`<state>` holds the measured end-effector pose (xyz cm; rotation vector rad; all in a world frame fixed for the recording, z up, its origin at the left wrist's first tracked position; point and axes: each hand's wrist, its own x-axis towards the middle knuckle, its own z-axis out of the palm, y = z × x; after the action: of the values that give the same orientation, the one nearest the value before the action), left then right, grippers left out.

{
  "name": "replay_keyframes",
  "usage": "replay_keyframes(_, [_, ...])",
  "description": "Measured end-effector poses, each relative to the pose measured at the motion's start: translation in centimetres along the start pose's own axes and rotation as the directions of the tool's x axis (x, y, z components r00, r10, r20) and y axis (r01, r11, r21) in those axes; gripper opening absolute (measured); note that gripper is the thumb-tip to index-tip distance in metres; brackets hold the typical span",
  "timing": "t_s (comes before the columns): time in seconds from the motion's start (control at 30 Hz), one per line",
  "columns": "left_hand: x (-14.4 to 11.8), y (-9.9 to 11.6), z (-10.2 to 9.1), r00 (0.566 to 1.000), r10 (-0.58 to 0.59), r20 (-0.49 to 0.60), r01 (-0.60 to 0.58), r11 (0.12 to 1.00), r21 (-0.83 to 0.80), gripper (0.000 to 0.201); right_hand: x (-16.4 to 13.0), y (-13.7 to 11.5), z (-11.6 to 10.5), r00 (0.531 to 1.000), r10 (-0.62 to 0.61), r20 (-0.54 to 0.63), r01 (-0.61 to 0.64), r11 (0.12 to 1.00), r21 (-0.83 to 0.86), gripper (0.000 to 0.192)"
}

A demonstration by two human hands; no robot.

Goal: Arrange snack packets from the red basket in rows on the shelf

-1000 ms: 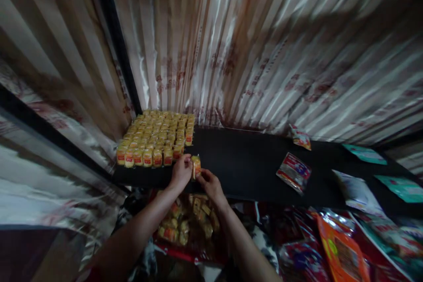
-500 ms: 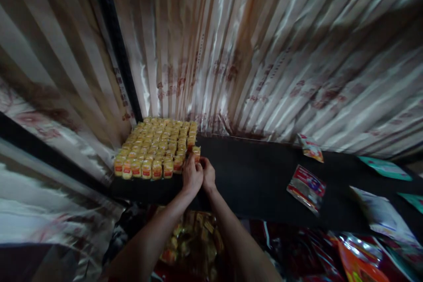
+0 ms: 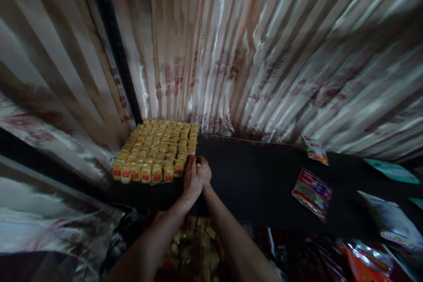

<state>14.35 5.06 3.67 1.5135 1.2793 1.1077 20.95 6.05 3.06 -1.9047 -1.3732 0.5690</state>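
Note:
Small yellow wrapped snack packets (image 3: 155, 145) with red-orange labels stand in tight rows at the left end of a black shelf (image 3: 247, 176). My left hand (image 3: 192, 177) is at the front right corner of these rows, its fingers closed and pointing away from me against the end packets. My right hand (image 3: 204, 171) presses up beside it, fingers curled in and touching the left. Whatever lies between my fingers is hidden by the hands.
Flat packages lie to the right: a red and grey packet (image 3: 312, 193), a small white and red one (image 3: 315, 150), a teal one (image 3: 391, 170) and a white bag (image 3: 391, 219). Below the shelf edge are more yellow packets (image 3: 188, 246). A draped plastic sheet (image 3: 231, 53) hangs behind.
A yellow packet visible above my fingertips has gone from sight behind my hands at the row's end. My right hand has drawn closer against the left. The view has shifted slightly.

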Motion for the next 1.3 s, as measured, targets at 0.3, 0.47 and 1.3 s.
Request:
replay_keyframes(0.3, [-0.1, -0.5, 0.3, 0.997, -0.076, -0.018, 0.078, 0.994, 0.083, 0.045, 0.9, 0.9, 0.9, 0.999, -0.036, -0.04, 0.04, 0.994, 0.098, 0.056])
replay_keyframes(0.47, [-0.1, -1.1, 0.4, 0.997, -0.082, 0.006, 0.082, 0.996, 0.047, 0.044, 1.6, 1.1, 0.7, 0.992, -0.102, 0.067, 0.098, 0.993, 0.069, 0.056])
replay_keyframes(1.3, [-10.6, 0.7, -2.9, 0.989, 0.124, 0.08, -0.138, 0.968, 0.21, 0.032, -10.5, 1.7, -2.2, 0.989, -0.102, -0.108, 0.118, 0.981, 0.155, 0.036])
